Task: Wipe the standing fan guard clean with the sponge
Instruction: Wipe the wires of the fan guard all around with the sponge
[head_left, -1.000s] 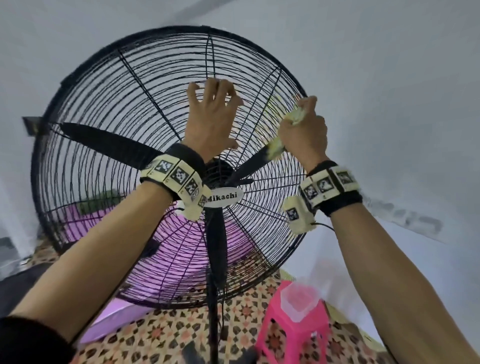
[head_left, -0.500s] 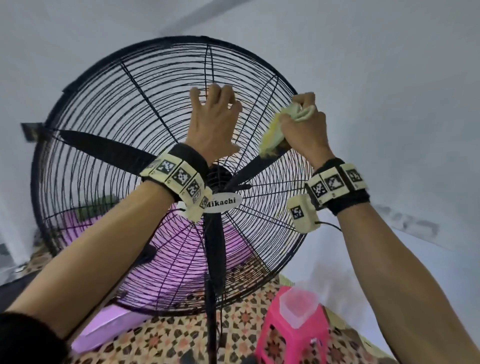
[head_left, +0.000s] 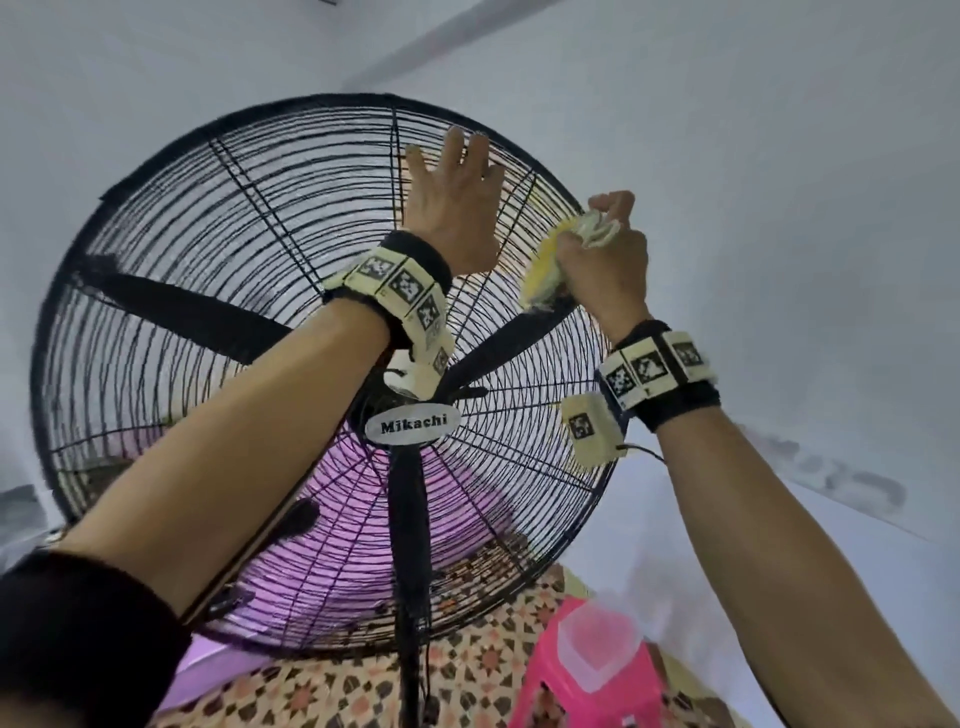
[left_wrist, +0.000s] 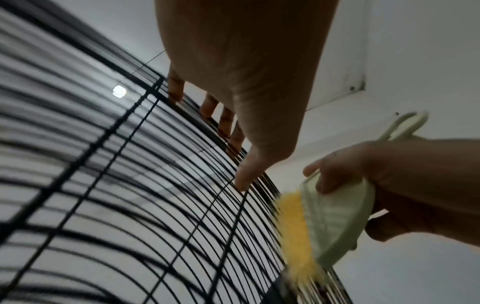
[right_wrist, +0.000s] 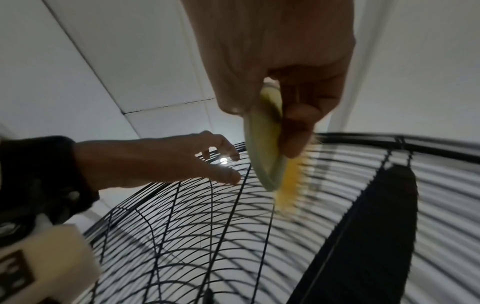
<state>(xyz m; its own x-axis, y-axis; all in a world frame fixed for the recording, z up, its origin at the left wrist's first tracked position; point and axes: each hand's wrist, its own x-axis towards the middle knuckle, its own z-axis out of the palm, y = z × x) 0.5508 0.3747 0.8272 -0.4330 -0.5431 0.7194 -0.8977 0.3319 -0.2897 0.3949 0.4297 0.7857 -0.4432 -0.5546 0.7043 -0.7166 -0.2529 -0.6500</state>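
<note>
- White walls surround the black fan guard.
- Left hand, fingers straight, rests near twelve o'clock.
- Right hand grips the sponge at two o'clock, on the wires.

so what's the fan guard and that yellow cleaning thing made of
The round black wire fan guard looks like thin metal rods with a dark matt coating. The yellow sponge in the right hand shows a fuzzy, fibrous yellow face on a smooth pale green backing, probably plastic; motion blur leaves it uncertain.
</note>
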